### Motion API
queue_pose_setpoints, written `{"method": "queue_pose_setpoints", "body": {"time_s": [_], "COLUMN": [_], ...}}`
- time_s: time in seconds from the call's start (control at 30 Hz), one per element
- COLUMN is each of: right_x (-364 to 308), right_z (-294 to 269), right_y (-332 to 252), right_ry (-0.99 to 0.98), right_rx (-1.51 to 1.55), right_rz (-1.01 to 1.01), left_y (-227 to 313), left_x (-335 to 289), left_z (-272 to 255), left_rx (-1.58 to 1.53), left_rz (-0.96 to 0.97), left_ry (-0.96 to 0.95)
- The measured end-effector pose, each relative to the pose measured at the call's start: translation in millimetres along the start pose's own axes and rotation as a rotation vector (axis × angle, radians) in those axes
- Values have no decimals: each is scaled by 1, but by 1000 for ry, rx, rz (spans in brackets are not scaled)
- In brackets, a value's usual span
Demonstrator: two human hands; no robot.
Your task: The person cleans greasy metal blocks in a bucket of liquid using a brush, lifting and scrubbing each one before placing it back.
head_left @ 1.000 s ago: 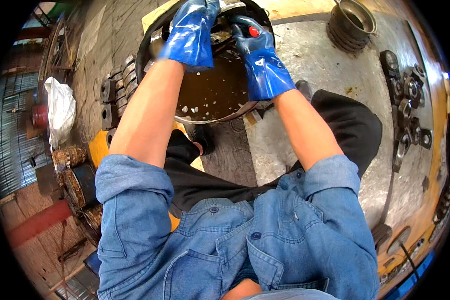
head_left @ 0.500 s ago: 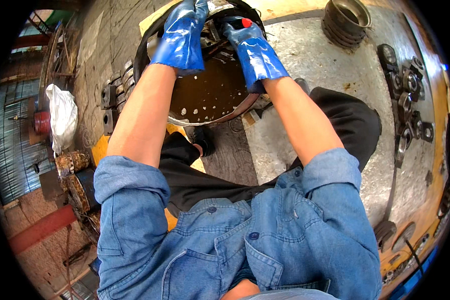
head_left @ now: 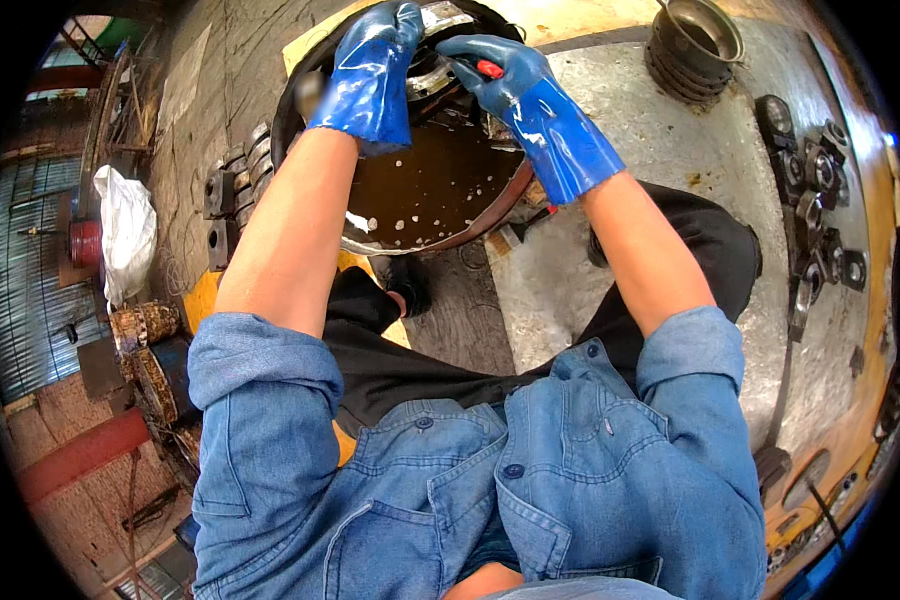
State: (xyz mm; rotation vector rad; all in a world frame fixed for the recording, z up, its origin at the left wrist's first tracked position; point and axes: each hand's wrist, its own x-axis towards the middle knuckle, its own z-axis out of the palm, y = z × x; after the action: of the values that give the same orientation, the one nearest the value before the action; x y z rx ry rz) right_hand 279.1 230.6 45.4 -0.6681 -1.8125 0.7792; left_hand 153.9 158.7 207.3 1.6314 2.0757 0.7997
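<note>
Both my hands wear blue rubber gloves and are held over the far part of a round dark tub (head_left: 440,243) of brown liquid with pale flecks on it. My left hand (head_left: 378,75) is closed at the tub's far side; whatever its fingers hold is hidden. Closed around a tool with a red handle (head_left: 489,69), my right hand (head_left: 520,90) points leftward; the tool's working end cannot be made out. Between the gloves, a shiny curved metal part (head_left: 430,80) shows above the liquid. Another pale metal piece (head_left: 444,14) lies at the far rim.
Ribbed metal cylinder (head_left: 692,45) stands at the far right on a metal sheet (head_left: 670,130). Several dark bearing-like parts (head_left: 815,200) line the right side. Metal blocks (head_left: 220,195) sit left of the tub. A white sack (head_left: 125,235) lies farther left. My knees flank the tub's near side.
My right hand has drawn right and slightly nearer with the red-handled tool, its fingers now turned leftward. More of the shiny metal part shows. My left hand has barely shifted.
</note>
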Motion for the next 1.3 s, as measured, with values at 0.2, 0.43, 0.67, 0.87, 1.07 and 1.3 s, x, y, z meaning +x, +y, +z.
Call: {"method": "queue_pose_setpoints", "body": {"time_s": [0.2, 0.43, 0.67, 0.87, 1.07, 1.3], "right_x": [12, 45, 48, 22, -35, -77], "right_z": [6, 12, 5, -28, -42, 0], "right_y": [-10, -19, -29, -28, -40, -25], "right_ry": [-370, -669, -787, -545, 77, 370], "right_rx": [-336, -389, -455, -85, 514, 790], "right_rz": [72, 211, 210, 272, 732, 926], "left_y": [-34, -45, -30, -54, -67, -54], "left_x": [23, 31, 18, 20, 42, 46], "left_z": [7, 13, 10, 2, 19, 18], "left_rx": [-140, 93, -95, 477, 279, 173], "left_rz": [254, 119, -26, 506, 259, 73], "left_ry": [-60, 111, 99, 159, 256, 207]}}
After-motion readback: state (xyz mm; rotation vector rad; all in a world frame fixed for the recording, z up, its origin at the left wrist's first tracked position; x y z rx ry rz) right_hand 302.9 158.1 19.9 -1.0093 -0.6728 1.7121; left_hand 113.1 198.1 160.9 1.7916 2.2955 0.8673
